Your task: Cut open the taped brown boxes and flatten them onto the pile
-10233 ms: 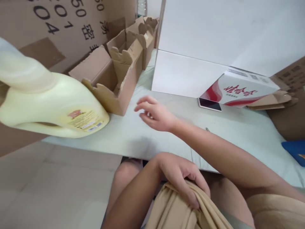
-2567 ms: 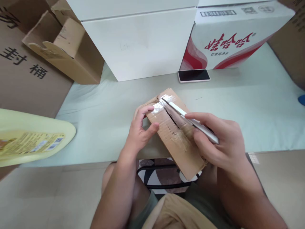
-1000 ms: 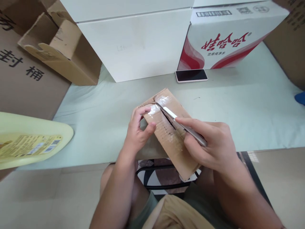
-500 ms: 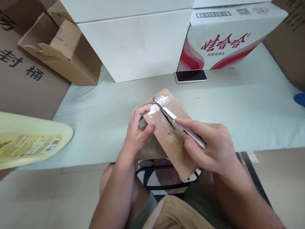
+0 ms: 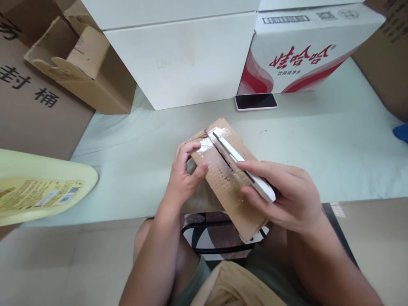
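A small cardboard box [image 5: 242,208] with clear tape across its top lies slanted at the near edge of the bench. A dark slit runs along its middle seam. My left hand [image 5: 185,174] grips the box's left side, fingers at the far corner and thumb on top. In my right hand [image 5: 287,195] is a white utility knife [image 5: 244,163], held between thumb and fingers. Its blade points away from me, over the taped far end of the slit. Whether the tip touches the tape I cannot tell.
A phone [image 5: 256,102] lies before a white carton with red print [image 5: 287,59] and a large white box [image 5: 181,63]. Brown cardboard boxes [image 5: 111,80] stand at the left. A yellow-green bottle [image 5: 86,178] lies at the near left. A blue object [image 5: 400,132] shows at the right edge.
The knife has come up out of the slit and turned, showing its white side, with the tip slightly right. My left hand and the box have stayed in place.
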### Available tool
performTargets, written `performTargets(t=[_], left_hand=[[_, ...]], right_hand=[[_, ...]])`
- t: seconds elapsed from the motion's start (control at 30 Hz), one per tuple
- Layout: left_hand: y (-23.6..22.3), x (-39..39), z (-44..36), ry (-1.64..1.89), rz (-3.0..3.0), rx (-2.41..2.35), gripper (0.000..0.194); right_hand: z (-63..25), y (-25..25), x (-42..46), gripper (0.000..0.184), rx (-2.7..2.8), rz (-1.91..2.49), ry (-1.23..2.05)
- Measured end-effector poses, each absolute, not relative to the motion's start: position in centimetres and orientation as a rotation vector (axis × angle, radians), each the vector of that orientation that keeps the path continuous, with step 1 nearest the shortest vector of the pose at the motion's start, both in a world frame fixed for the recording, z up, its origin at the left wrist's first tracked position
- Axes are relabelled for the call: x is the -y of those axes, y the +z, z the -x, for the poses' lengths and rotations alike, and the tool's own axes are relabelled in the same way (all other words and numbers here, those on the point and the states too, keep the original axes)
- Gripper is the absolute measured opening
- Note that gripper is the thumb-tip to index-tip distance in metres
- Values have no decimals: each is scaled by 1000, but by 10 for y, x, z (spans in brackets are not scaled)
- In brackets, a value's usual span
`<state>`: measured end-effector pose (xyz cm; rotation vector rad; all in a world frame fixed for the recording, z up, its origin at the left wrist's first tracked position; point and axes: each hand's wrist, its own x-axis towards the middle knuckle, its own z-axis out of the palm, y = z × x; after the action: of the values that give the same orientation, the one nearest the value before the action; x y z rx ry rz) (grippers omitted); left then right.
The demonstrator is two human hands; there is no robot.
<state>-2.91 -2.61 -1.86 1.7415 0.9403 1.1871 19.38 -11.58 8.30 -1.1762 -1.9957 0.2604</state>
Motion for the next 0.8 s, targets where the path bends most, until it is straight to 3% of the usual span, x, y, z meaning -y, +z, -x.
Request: performTargets(t=[0.8], left_hand=[[-12,28,28,1148,-1696,-995,55]], right_hand=[[-188,76,112,33,2048,1201,215]])
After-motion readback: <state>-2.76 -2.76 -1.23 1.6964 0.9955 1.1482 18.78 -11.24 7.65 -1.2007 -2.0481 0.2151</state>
